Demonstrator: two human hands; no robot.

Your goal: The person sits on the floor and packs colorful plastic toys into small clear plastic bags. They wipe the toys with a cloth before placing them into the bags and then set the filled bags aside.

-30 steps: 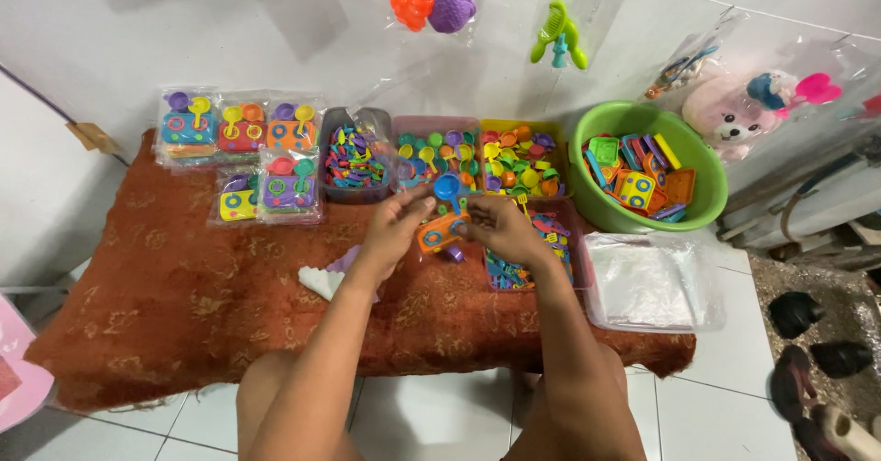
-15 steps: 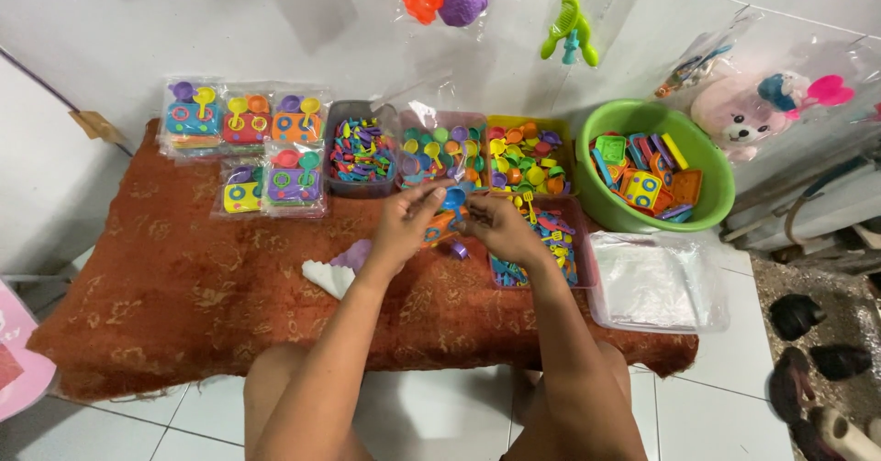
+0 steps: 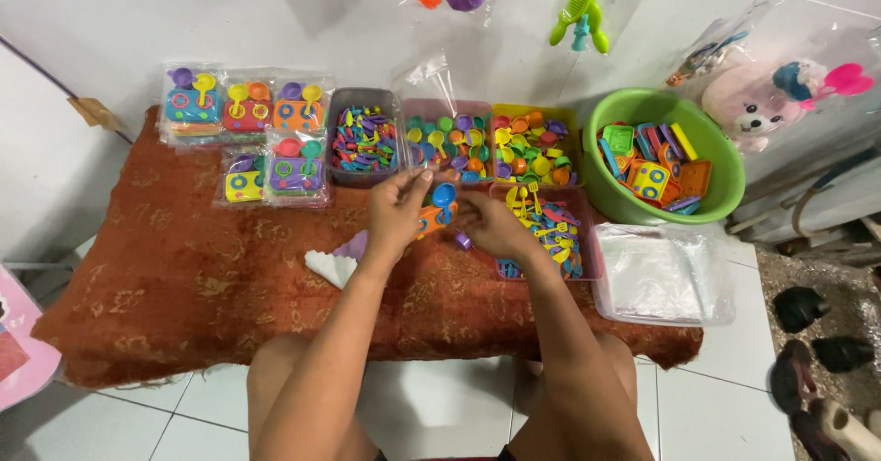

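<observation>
My left hand [image 3: 396, 211] grips an orange toy piece [image 3: 429, 221] with a blue spoon-shaped toy [image 3: 444, 194] on top of it, held over the rust-red cloth [image 3: 174, 277]. My right hand [image 3: 491, 227] is closed around the other side of the same toys, just right of the left hand. A small purple piece [image 3: 464, 241] lies on the cloth under the right hand. A white and lilac wedge-shaped thing [image 3: 335, 259] rests by my left wrist.
Behind the hands stand trays of small coloured toy parts [image 3: 364, 138] [image 3: 447, 135] [image 3: 535, 144], another tray [image 3: 551, 232] to the right, a green basin [image 3: 725, 167] of toy pieces, a clear box of plastic bags [image 3: 663, 273], and sealed toy packs [image 3: 243, 135] at the back left.
The view has shifted slightly. Both hands stay together on the orange and blue toys and have come a little nearer to me.
</observation>
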